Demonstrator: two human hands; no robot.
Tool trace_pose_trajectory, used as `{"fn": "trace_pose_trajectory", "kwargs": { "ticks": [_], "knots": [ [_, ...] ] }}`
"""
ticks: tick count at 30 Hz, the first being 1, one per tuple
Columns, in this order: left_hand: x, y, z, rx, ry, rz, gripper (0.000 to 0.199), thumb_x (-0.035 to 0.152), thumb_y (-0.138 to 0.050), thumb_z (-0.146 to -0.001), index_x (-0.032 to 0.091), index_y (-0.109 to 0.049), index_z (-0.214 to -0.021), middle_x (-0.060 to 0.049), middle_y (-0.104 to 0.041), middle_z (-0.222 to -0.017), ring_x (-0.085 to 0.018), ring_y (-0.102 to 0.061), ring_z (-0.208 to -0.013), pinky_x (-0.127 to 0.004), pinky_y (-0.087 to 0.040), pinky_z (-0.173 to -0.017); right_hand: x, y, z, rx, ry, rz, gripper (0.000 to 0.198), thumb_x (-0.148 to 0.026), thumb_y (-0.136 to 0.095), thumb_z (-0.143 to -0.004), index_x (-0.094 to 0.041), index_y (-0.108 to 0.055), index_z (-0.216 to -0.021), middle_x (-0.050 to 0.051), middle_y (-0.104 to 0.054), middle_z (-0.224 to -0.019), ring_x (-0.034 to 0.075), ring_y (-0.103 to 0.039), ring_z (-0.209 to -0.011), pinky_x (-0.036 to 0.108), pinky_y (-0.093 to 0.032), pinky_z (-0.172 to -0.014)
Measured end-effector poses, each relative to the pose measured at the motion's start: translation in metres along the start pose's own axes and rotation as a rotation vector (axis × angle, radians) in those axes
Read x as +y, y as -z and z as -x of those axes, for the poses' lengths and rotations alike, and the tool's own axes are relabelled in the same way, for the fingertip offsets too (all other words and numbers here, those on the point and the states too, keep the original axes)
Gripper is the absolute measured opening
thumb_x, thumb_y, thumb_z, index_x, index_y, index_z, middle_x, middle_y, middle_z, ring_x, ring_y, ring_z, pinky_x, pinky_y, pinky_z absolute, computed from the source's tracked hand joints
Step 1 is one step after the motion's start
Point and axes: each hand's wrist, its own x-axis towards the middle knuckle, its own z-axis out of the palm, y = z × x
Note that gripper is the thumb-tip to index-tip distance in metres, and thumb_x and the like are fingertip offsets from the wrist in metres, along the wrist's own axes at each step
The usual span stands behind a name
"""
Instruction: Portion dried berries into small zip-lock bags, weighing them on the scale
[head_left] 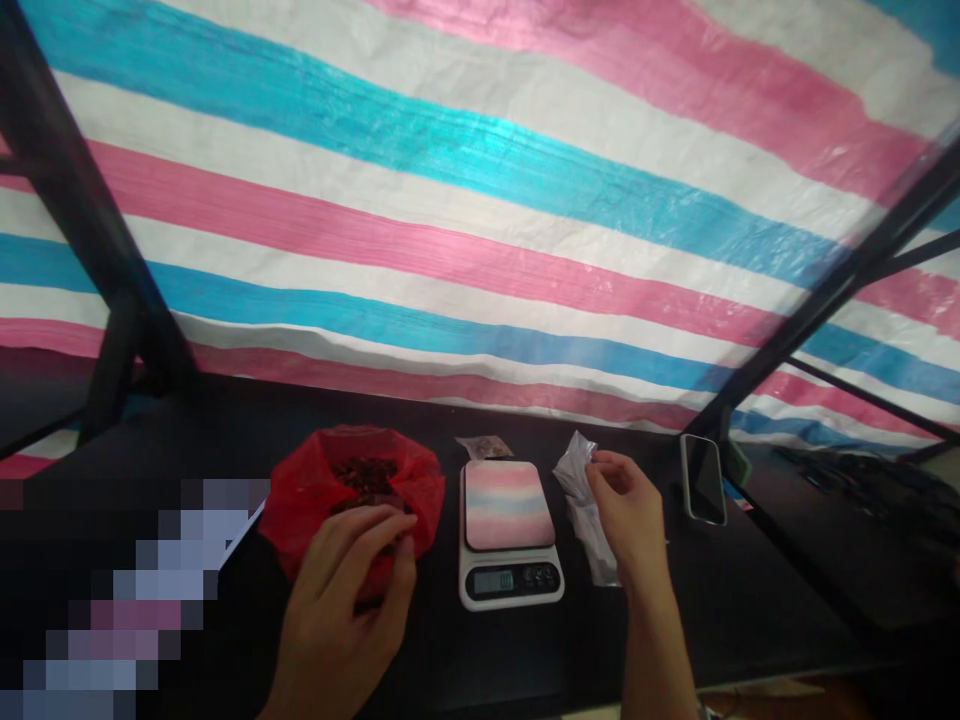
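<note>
My left hand (349, 585) is over the near side of a red plastic bag (281, 485), fingers curled and thumb tip close to the index fingertip. What lies between those fingertips, if anything, I cannot make out. Dark brown dried pieces (364, 475) fill the bag's open mouth. My right hand (630, 510) pinches the upper part of the clear plastic bags (577, 460), which lie right of the scale. Between both hands stands a white digital scale (510, 590); its platform (510, 505) reflects the striped sheet and bears nothing.
Behind the scale lies a small clear packet (484, 446) with brownish contents. A phone (703, 480) rests at the right on the black table (427, 660). A striped plastic sheet (450, 230) slopes behind, between dark frame bars (810, 310). Dark cables (847, 500) lie far right.
</note>
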Motion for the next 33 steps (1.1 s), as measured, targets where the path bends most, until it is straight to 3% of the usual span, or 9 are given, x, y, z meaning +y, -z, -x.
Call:
{"fn": "trace_pose_trajectory", "kwargs": {
  "ticks": [2, 4, 7, 10, 13, 20, 23, 29, 33],
  "knots": [
    [0.012, -0.008, 0.004, -0.048, 0.026, 0.035, 0.042, 0.023, -0.07, -0.099, 0.022, -0.06, -0.139, -0.01, -0.068, -0.13, -0.024, -0.067, -0.121, -0.036, -0.055, -0.108, -0.021, -0.006, 0.018, -0.271, 0.074, -0.297, 0.032, -0.044, -0.079, -0.078, -0.02, -0.071, -0.098, 0.004, -0.074, -0.085, 0.019, -0.066, -0.07, 0.028, -0.048, -0.063],
    [0.021, -0.017, 0.009, -0.123, 0.08, 0.068, 0.07, 0.035, -0.075, -0.095, 0.021, -0.046, -0.158, -0.015, -0.061, -0.15, -0.029, -0.061, -0.137, -0.042, -0.054, -0.115, -0.043, -0.015, 0.041, -0.595, 0.074, -0.407, 0.026, -0.039, -0.081, -0.08, -0.021, -0.07, -0.095, -0.002, -0.066, -0.075, 0.014, -0.058, -0.063, 0.023, -0.043, -0.056],
    [0.027, -0.031, 0.012, -0.16, 0.185, 0.171, 0.072, 0.027, -0.073, -0.092, 0.026, -0.045, -0.158, -0.012, -0.062, -0.152, -0.028, -0.064, -0.138, -0.043, -0.056, -0.115, -0.067, -0.026, 0.07, -0.867, 0.048, -0.406, 0.011, -0.023, -0.074, -0.083, -0.022, -0.069, -0.093, -0.005, -0.062, -0.07, 0.012, -0.055, -0.06, 0.021, -0.04, -0.054],
    [0.026, -0.039, 0.009, -0.14, 0.3, 0.289, 0.052, 0.019, -0.07, -0.089, 0.03, -0.06, -0.14, -0.006, -0.073, -0.133, -0.023, -0.074, -0.121, -0.038, -0.062, -0.105, -0.072, -0.03, 0.078, -0.81, 0.163, -0.356, 0.01, -0.013, -0.067, -0.083, -0.022, -0.069, -0.089, -0.004, -0.065, -0.078, 0.012, -0.058, -0.069, 0.021, -0.044, -0.062],
    [0.027, -0.042, 0.006, -0.197, 0.409, 0.385, 0.042, 0.026, -0.077, -0.088, 0.029, -0.068, -0.128, -0.006, -0.078, -0.123, -0.024, -0.078, -0.111, -0.038, -0.065, -0.097, -0.066, -0.027, 0.072, -0.727, 0.255, -0.292, 0.014, -0.01, -0.063, -0.084, -0.022, -0.068, -0.088, -0.004, -0.066, -0.081, 0.012, -0.059, -0.073, 0.022, -0.047, -0.068],
    [0.032, -0.034, 0.011, -0.32, 0.595, 0.484, 0.063, 0.03, -0.087, -0.077, 0.033, -0.071, -0.138, -0.008, -0.076, -0.14, -0.03, -0.074, -0.129, -0.046, -0.061, -0.11, -0.064, -0.024, 0.07, -0.711, 0.337, -0.157, 0.021, -0.006, -0.06, -0.082, -0.023, -0.07, -0.088, -0.003, -0.068, -0.082, 0.014, -0.058, -0.074, 0.024, -0.046, -0.068],
    [0.029, -0.026, 0.011, -0.299, 0.654, 0.491, 0.055, 0.034, -0.087, -0.078, 0.032, -0.074, -0.132, -0.006, -0.079, -0.136, -0.03, -0.076, -0.125, -0.043, -0.064, -0.106, -0.068, -0.028, 0.075, -0.727, 0.341, -0.152, 0.02, -0.006, -0.06, -0.082, -0.023, -0.07, -0.085, -0.003, -0.068, -0.083, 0.014, -0.058, -0.075, 0.024, -0.046, -0.069],
    [0.009, 0.001, 0.008, -0.057, 0.757, 0.45, 0.043, 0.051, -0.082, -0.083, 0.029, -0.078, -0.12, -0.006, -0.085, -0.117, -0.027, -0.083, -0.103, -0.037, -0.07, -0.089, -0.076, -0.062, 0.083, -0.734, 0.227, -0.424, 0.013, -0.029, -0.06, -0.099, -0.024, -0.071, -0.104, -0.001, -0.07, -0.084, 0.016, -0.065, -0.076, 0.025, -0.049, -0.069],
    [-0.008, 0.024, -0.002, 0.204, 0.921, 0.349, 0.046, 0.061, -0.075, -0.087, 0.028, -0.075, -0.119, -0.005, -0.085, -0.111, -0.029, -0.083, -0.1, -0.043, -0.07, -0.091, -0.077, -0.102, 0.1, -0.794, 0.248, -0.193, 0.017, -0.023, -0.059, -0.101, -0.023, -0.074, -0.108, 0.004, -0.076, -0.099, 0.021, -0.071, -0.092, 0.032, -0.053, -0.085]
  ]
}}
